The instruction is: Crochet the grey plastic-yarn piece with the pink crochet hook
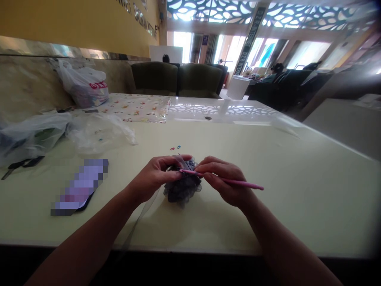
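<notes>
My left hand (154, 176) is closed around a small ruffled grey crochet piece (182, 190), held just above the pale table (297, 182). My right hand (228, 180) pinches a pink crochet hook (238, 182); its tip pokes into the top of the grey piece, and the handle sticks out to the right. A thin grey strand (143, 216) trails from the piece toward the table's near edge. Both hands meet at the table's centre front.
A pixelated flat object (80, 186) lies at front left, with scissors (22, 165) and clear plastic bags (35, 135) behind it. A white shopping bag (85, 85) and patterned cloth (137, 107) sit farther back. Two small rings (175, 147) lie beyond my hands. Armchairs (178, 79) stand behind the table.
</notes>
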`<state>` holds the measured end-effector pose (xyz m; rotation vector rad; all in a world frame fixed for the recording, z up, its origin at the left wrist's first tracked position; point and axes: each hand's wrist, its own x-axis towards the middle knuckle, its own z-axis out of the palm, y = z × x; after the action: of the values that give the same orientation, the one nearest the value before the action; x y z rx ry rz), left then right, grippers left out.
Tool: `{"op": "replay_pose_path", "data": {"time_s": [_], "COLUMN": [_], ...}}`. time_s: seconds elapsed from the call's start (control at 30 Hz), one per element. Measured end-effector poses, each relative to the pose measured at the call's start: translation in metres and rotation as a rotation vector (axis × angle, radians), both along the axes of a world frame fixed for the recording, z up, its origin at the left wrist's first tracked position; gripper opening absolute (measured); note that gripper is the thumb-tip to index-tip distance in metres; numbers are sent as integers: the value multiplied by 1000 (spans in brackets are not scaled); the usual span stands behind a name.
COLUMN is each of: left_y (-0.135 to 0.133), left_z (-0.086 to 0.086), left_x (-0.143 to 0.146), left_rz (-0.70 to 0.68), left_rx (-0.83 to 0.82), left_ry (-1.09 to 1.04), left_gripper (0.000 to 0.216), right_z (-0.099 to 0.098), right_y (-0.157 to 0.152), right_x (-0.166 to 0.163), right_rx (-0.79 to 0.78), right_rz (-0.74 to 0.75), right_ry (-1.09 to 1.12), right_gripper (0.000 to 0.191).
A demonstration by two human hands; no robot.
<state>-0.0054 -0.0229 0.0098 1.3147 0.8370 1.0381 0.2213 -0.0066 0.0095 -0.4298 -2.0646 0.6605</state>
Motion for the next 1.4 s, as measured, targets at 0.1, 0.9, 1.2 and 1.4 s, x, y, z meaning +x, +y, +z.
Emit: {"op": "replay_pose_path", "data": {"time_s": [0.1, 0.9, 1.2, 1.4], "left_y": [0, -8, 2, 6], "left_z": [1, -11, -6, -2], "left_x": [0, 26, 7, 1], "left_rz": [57, 53, -91, 30], "left_rx": [77, -215, -262, -169], "left_ry": [111, -207, -268, -182], "left_gripper": [13, 39, 60, 52], "right_z": [3, -27, -13, -5], "right_y": [3, -12, -2, -2], "right_x": [3, -29, -12, -5], "right_rx": [21, 774, 451, 140], "right_rz": [1, -591, -234, -86], "right_ry": [-82, -188, -54, 7], "right_gripper": [17, 20, 6, 13]}}
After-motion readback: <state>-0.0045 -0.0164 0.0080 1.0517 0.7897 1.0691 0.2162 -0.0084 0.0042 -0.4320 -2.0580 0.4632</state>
